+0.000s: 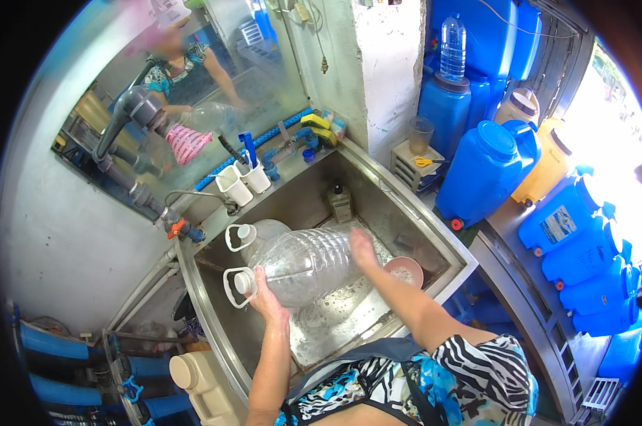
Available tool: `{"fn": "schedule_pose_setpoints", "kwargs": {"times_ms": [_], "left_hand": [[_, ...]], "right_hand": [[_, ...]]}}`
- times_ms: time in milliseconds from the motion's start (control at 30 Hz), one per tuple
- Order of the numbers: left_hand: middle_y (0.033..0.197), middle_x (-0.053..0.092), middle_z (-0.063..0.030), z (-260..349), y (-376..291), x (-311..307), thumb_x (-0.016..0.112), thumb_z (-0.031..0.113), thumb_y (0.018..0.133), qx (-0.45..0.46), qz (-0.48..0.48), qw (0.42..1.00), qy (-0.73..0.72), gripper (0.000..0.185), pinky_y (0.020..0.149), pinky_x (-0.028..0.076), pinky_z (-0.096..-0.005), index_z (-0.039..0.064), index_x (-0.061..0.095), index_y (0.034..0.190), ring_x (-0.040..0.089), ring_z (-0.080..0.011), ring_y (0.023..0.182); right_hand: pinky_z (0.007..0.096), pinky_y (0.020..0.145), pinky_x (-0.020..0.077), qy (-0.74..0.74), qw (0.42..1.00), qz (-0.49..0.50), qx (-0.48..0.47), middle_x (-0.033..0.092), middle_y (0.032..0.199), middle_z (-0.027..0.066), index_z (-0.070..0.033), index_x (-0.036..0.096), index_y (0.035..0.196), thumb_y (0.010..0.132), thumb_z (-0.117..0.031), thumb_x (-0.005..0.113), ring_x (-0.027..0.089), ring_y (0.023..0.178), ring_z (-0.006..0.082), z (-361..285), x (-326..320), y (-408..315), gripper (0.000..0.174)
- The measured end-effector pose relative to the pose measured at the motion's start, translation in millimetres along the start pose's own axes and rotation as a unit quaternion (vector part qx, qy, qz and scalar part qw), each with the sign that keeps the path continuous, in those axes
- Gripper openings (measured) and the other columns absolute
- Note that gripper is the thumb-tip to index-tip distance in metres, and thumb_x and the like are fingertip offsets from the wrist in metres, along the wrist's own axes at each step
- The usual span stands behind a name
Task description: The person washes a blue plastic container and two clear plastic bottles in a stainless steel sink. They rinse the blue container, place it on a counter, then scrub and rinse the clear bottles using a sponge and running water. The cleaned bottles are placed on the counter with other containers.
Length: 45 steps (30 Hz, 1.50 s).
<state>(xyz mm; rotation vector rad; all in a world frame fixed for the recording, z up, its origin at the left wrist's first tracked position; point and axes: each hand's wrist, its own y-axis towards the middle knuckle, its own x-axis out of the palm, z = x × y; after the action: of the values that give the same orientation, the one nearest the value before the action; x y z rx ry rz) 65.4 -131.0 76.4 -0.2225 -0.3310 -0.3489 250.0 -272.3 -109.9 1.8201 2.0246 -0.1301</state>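
A large clear ribbed plastic water bottle (305, 263) lies tilted over the stainless steel sink (214, 330). My left hand (268, 298) grips it at the neck, beside its white cap and white carry handle (236, 295). At the bottle's base, my right hand (362, 249) is slightly blurred, palm towards the base; whether it touches cannot be told. A second clear bottle (273, 231) with a white cap and handle stands partly hidden behind the first. Right of my right hand sits a pink bowl (406, 270) with suds. A dark-capped bottle (342, 205) stands at the sink's back corner.
White holders (234, 185) with brushes, a blue valve (310, 139) and yellow sponges (315, 121) line the back ledge. A grey pipe (116, 173) with an orange-handled valve (176, 229) rises at left. Blue jugs (475, 175) crowd the right; a beige jug (209, 383) stands below the sink.
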Motion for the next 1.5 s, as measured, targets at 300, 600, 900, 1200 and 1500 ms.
{"fn": "schedule_pose_setpoints", "kwargs": {"times_ms": [300, 600, 900, 1200, 1500], "left_hand": [[0.137, 0.038, -0.0156, 12, 16, -41, 0.087, 0.04, 0.059, 0.177, -0.214, 0.888, 0.368, 0.112, 0.101, 0.036, -0.0421, 0.0, 0.027, 0.144, 0.043, -0.0272, 0.123], [0.12, 0.051, -0.0069, -17, 6, -24, 0.075, 0.01, 0.072, 0.132, -0.136, 0.977, 0.099, 0.067, 0.088, 0.045, -0.0291, 0.002, 0.048, 0.132, 0.053, -0.0142, 0.096], [0.113, 0.058, -0.0072, -18, 19, -7, 0.071, 0.017, 0.081, -0.019, -0.047, 0.999, -0.001, 0.047, 0.088, 0.047, -0.0358, 0.007, 0.051, 0.122, 0.057, -0.0175, 0.102], [0.126, 0.046, -0.0087, -2, 23, -46, 0.08, 0.033, 0.072, -0.037, -0.202, 0.957, 0.206, 0.082, 0.096, 0.041, -0.0361, 0.007, 0.037, 0.138, 0.051, -0.0232, 0.111], [0.137, 0.044, -0.0176, 4, 26, -8, 0.087, 0.034, 0.06, 0.354, -0.251, 0.869, 0.238, 0.086, 0.105, 0.035, -0.0428, 0.002, 0.05, 0.13, 0.048, -0.03, 0.122]], "right_hand": [[0.0376, 0.098, 0.0426, 0.154, 0.957, -0.222, -0.109, 0.061, 0.122, 0.0164, -0.009, 0.057, 0.126, 0.089, -0.026, 0.055, 0.057, 0.114, 0.0313, -170, -38, 13, 0.041], [0.0383, 0.103, 0.039, -0.034, 0.994, -0.105, 0.021, 0.06, 0.125, 0.0137, -0.004, 0.062, 0.119, 0.093, -0.025, 0.046, 0.052, 0.119, 0.0309, -73, -27, 29, 0.038], [0.0405, 0.109, 0.0306, -0.096, 0.904, -0.147, -0.39, 0.05, 0.135, 0.0135, -0.007, 0.055, 0.129, 0.095, -0.022, 0.045, 0.043, 0.128, 0.0319, -152, 9, -61, 0.038], [0.0341, 0.099, 0.0423, 0.022, 0.977, -0.103, 0.183, 0.061, 0.124, 0.0144, -0.006, 0.062, 0.121, 0.086, -0.021, 0.052, 0.057, 0.116, 0.0265, 0, -26, 52, 0.039], [0.0375, 0.103, 0.0379, -0.108, 0.873, -0.164, -0.447, 0.06, 0.124, 0.0109, -0.01, 0.057, 0.127, 0.09, -0.024, 0.055, 0.051, 0.12, 0.0301, -194, -31, -29, 0.039]]}}
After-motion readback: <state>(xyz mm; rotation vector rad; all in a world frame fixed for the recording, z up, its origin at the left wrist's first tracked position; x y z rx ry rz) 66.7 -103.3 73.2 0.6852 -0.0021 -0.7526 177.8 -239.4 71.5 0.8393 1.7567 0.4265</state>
